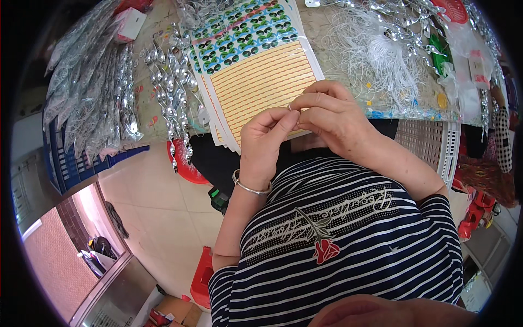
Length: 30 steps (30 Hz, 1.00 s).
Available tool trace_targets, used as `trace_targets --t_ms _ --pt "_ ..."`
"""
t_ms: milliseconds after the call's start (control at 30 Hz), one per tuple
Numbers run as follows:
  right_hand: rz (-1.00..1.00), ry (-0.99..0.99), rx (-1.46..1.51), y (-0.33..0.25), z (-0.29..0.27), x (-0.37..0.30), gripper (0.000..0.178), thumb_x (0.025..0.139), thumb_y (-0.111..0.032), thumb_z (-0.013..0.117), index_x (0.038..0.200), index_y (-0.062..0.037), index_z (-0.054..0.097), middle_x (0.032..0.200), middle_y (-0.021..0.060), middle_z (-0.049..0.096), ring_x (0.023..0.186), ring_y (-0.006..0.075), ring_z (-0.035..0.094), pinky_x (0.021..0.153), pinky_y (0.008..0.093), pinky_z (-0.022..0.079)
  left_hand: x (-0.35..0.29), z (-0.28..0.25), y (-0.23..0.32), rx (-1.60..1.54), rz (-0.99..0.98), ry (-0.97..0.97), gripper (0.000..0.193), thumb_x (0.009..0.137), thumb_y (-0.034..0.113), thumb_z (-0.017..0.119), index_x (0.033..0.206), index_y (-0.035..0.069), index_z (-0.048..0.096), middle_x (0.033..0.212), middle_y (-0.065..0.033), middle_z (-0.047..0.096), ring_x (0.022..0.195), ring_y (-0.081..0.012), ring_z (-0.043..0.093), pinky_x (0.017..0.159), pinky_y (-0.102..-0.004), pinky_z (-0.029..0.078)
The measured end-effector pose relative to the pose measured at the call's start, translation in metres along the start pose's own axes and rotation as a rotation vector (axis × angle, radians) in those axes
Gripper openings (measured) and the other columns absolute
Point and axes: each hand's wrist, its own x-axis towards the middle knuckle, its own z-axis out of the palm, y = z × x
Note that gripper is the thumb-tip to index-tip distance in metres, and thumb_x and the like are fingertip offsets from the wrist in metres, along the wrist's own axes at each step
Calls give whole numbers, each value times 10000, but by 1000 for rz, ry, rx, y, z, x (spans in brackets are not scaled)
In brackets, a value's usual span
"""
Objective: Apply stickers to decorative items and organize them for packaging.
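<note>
My left hand (266, 135) and my right hand (333, 111) meet fingertip to fingertip over the near edge of the table. Both are closed in a pinch. A tiny pale bit (290, 107) shows between the fingertips, too small to name. Just beyond the hands lies a stack of sticker sheets; the top one is a yellow sheet (260, 76) with rows of thin red wavy lines. Above its yellow part is a sheet of green and black oval stickers (248, 27) on blue and white. My right forearm and fingers cover the stack's near right corner.
Twisted silver foil strands (170, 82) hang over the table edge, left of the sheets. Clear-bagged silver spirals (101, 92) fill the far left above a blue crate (68, 166). A tangle of white threads (384, 57) lies right. A white slatted basket (430, 144) stands below.
</note>
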Motion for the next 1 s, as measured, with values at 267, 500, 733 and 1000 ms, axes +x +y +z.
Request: trace_targets --t_ms 267,500,733,1000 --pt "132 17 69 4 -9 4 94 823 -73 616 897 -40 568 957 88 551 936 280 516 841 338 415 0 3 4 69 71 24 101 879 87 629 905 -10 644 776 -12 621 718 -58 551 685 -192 445" --pt "499 -58 601 11 7 1 114 896 -133 565 884 -20 569 908 78 536 808 194 531 723 317 433 -1 1 1 162 46 -17 94 875 126 646 862 33 649 738 20 607 664 -31 497 612 -176 389" --pt "540 -67 766 8 5 9 123 917 -143 565 921 -24 594 926 31 530 846 104 520 765 254 437 -1 0 0 88 0 -33 82 871 105 646 867 23 649 748 14 614 685 -36 516 634 -182 410" --pt "400 40 476 4 -7 10 107 898 -95 574 946 -11 621 917 52 552 849 130 536 770 254 432 -1 -1 0 64 114 65 39 863 20 630 898 2 630 811 0 617 747 -45 542 686 -182 428"
